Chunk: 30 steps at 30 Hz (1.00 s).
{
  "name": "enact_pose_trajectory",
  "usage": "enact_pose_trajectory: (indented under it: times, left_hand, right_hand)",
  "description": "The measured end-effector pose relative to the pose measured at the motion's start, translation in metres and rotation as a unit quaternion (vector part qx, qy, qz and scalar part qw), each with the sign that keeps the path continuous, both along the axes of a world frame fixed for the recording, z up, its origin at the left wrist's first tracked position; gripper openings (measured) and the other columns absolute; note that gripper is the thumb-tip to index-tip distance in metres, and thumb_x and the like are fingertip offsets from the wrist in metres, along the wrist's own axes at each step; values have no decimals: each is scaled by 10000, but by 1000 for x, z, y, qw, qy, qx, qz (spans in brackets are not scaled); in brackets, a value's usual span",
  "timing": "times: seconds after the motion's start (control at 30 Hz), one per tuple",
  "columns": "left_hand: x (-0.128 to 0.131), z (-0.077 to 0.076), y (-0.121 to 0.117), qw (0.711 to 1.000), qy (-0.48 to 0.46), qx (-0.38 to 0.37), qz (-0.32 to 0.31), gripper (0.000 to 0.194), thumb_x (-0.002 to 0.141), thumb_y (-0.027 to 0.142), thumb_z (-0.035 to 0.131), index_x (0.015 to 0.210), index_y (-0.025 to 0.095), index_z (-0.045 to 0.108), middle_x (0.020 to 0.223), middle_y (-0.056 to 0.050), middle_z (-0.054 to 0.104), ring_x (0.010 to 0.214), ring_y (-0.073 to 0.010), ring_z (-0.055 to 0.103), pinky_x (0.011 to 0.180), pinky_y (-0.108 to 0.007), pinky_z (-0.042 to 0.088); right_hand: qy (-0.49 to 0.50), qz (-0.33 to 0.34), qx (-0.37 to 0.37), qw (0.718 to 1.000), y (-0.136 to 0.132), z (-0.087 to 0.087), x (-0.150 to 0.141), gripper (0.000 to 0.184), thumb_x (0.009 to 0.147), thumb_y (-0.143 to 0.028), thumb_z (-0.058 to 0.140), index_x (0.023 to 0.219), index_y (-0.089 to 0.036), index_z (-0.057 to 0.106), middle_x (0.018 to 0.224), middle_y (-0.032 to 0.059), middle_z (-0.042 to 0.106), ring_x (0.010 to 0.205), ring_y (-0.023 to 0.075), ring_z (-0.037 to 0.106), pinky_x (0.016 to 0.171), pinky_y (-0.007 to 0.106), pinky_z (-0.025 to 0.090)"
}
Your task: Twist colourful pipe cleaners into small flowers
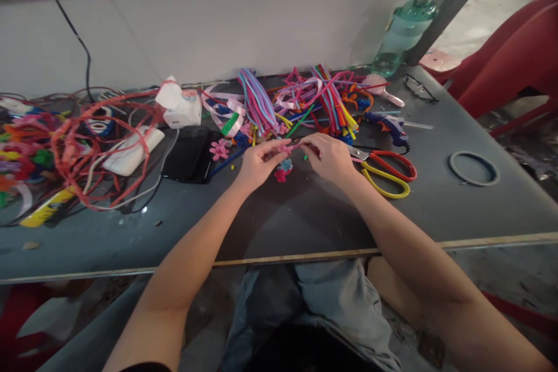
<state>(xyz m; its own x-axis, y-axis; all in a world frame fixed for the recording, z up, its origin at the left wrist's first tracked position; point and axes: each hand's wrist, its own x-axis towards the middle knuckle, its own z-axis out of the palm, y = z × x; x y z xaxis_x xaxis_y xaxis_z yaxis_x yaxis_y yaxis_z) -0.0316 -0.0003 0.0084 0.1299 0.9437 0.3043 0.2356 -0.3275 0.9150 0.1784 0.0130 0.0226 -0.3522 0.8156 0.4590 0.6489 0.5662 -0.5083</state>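
Observation:
My left hand (259, 163) pinches a pink pipe cleaner (285, 149), looped like a flower at that end, between thumb and fingers. A straight end of it runs across to my right hand (329, 157), whose fingertips are closed on it. Just below, on the dark table, are a small blue pipe-cleaner flower (286, 164) and a deeper pink one (281, 176). To the left of my left hand sits another pink flower (220, 149). Scissors (386, 171) with one red and one yellow handle lie beside my right hand.
Behind my hands lie bundles of coloured pipe cleaners (261, 99). A black phone (187, 154), a white box (183, 107) and tangled red cord (65, 157) are at left. At right are a glue gun (390, 127), a tape ring (474, 168) and a green bottle (403, 35).

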Motion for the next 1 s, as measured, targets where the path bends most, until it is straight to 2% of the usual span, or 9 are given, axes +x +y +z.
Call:
enact_pose_trajectory:
  times: [0.17,0.37,0.43,0.53,0.6,0.73,0.83,1.0]
  left_hand:
    - [1,2,0,1000,-17,12,9,288,788,440,819,931,193,782,851,-61,800,776,-171,736,740,-289,595]
    - [2,0,1,999,-25,-43,-7,327,822,474,783,934,167,775,831,-82,806,764,-182,766,751,-293,626]
    - [1,-1,1,999,-12,-40,-5,305,828,438,785,953,161,786,861,-87,811,777,-175,766,752,-282,621]
    - [-2,-1,1,999,-6,-29,-13,294,831,412,788,1001,172,801,914,-86,817,819,-177,773,791,-288,626]
    - [-4,0,1,999,-1,-25,-27,295,822,404,799,1021,187,810,920,-78,818,832,-185,778,805,-299,631]
    - [-7,1,2,998,16,-1,-58,273,835,398,787,1031,210,815,915,-68,813,841,-186,781,790,-293,629]
    - [-9,2,4,997,32,26,-64,256,868,405,754,1033,219,813,958,-72,811,899,-188,779,817,-292,625]
    - [-9,0,5,997,46,13,-68,215,880,380,740,977,196,797,931,-72,800,866,-177,771,809,-290,623]
  right_hand:
    - [14,1,-9,1000,-2,0,-4,214,966,-279,531,949,-190,724,934,94,772,824,211,678,710,311,443]
    - [-26,-42,-44,998,-2,-1,-6,137,900,-236,567,878,-188,693,847,83,743,731,200,626,656,311,385]
    - [-5,-11,-49,999,-2,0,-5,152,904,-239,553,913,-188,697,891,87,748,767,203,639,690,317,424]
    - [41,87,-46,994,-2,2,-5,226,960,-294,508,1012,-192,703,992,97,757,897,220,671,819,350,480]
    - [45,131,-59,989,-1,3,-5,245,974,-321,500,970,-193,709,941,90,752,870,213,664,811,346,476]
    - [71,140,-91,983,-1,4,-6,234,942,-308,539,827,-190,706,802,60,720,731,170,608,707,299,441]
    - [99,131,-96,982,-2,7,-6,236,934,-316,554,812,-192,714,793,52,721,708,160,595,695,289,442]
    - [101,125,-83,984,-5,8,-7,231,928,-309,571,818,-199,742,816,60,747,721,165,620,713,295,461]
